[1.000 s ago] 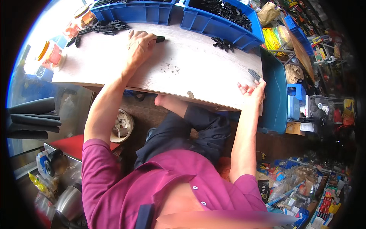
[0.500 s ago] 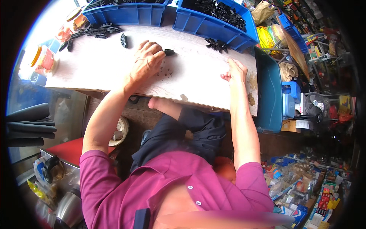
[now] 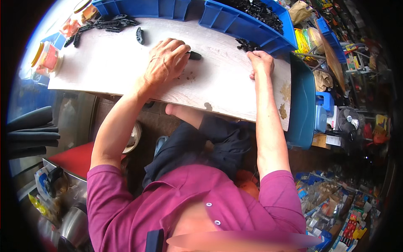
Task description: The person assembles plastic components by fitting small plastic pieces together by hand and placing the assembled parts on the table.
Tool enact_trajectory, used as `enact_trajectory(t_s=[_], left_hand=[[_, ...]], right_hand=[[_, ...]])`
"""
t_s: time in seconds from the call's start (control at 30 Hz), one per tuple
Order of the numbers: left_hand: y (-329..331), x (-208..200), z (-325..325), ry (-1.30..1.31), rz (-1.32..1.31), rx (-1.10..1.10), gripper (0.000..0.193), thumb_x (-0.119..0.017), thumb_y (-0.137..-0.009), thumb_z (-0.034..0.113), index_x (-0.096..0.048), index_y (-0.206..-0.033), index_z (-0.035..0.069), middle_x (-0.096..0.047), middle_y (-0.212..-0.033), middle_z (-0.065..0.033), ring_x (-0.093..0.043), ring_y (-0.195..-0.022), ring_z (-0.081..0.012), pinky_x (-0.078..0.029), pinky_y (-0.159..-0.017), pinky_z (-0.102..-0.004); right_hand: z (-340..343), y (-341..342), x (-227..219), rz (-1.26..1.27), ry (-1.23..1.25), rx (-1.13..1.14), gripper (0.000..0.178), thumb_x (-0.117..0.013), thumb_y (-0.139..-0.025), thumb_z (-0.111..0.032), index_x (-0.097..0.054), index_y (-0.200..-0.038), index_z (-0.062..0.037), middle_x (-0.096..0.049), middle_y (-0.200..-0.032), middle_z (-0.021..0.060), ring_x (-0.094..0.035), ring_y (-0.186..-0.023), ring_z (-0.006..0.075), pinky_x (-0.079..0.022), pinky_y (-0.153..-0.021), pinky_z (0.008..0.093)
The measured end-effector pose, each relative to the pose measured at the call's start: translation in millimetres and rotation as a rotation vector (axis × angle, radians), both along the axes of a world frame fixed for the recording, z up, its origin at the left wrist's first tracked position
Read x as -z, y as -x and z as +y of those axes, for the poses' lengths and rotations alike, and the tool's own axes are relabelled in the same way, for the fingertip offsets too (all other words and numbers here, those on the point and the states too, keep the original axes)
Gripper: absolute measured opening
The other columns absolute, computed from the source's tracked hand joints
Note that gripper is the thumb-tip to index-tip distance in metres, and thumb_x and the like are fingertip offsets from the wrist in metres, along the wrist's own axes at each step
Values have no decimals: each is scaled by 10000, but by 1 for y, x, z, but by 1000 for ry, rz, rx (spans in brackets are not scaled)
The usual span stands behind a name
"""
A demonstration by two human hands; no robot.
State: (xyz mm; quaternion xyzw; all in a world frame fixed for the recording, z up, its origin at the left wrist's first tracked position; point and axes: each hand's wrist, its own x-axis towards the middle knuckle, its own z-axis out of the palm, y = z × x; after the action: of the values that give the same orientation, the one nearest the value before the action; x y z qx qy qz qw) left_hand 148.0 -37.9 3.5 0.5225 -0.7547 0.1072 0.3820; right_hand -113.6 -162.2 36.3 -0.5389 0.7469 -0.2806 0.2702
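Note:
My left hand [image 3: 167, 62] rests on the white table with its fingers curled round a dark oblong plastic piece [image 3: 194, 55], whose end sticks out to the right. The palm side and most of the piece are hidden. My right hand [image 3: 262, 64] is closed, thumb and fingertips together, at the near edge of a small heap of black plastic parts [image 3: 246, 45]. Whether it holds one of them I cannot make out. A single curved black piece [image 3: 140, 35] lies left of my left hand. Farther left is a pile of similar black pieces [image 3: 113, 23].
Two blue crates stand along the table's far side; the right crate [image 3: 235, 29] is full of small black parts. A teal bin [image 3: 301, 105] adjoins the table's right end. At the left stands a jar with a yellow lid [image 3: 49, 59]. Brown crumbs [image 3: 189, 77] lie near my left hand.
My right hand has moved forward to the small heap, and its fingers have closed together. My left hand stays on the dark piece. The view has shifted slightly.

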Motion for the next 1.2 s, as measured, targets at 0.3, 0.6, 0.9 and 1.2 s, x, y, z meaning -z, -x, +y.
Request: enact_trajectory(t_s=[0.3,0.6,0.9,1.2], left_hand=[[35,13,26,-296,759,52,201,-656,-865,63,-647,-1065,51,-677,-875,-49,-618,-750,-111,-515,-658,-268],[115,-2,9,-702,1009,12,279,-609,-875,203,-660,-1061,1,-700,-801,-140,-669,-649,-152,-536,-587,-278],[115,-1,7,-833,1485,118,183,-583,-850,119,-616,-875,-59,-646,-681,-118,-625,-568,-153,-502,-497,-257],[94,-5,20,-394,699,-189,310,-626,-893,249,-614,-1065,-8,-638,-673,-130,-625,-557,-184,-502,-501,-313]], right_hand=[[11,35,16,-421,-37,-95,226,-666,-875,-205,-625,-956,2,-499,-525,28,-442,-356,105,-504,-386,304],[95,10,11,-704,-188,-649,237,-664,-876,-217,-608,-919,9,-473,-507,-8,-437,-376,88,-473,-397,274],[112,5,19,-712,-52,-518,260,-704,-862,-240,-630,-963,-11,-540,-558,-12,-445,-397,58,-450,-393,228],[122,1,28,-875,94,-436,131,-661,-883,-194,-602,-907,-79,-472,-521,-31,-477,-434,89,-513,-454,292]])
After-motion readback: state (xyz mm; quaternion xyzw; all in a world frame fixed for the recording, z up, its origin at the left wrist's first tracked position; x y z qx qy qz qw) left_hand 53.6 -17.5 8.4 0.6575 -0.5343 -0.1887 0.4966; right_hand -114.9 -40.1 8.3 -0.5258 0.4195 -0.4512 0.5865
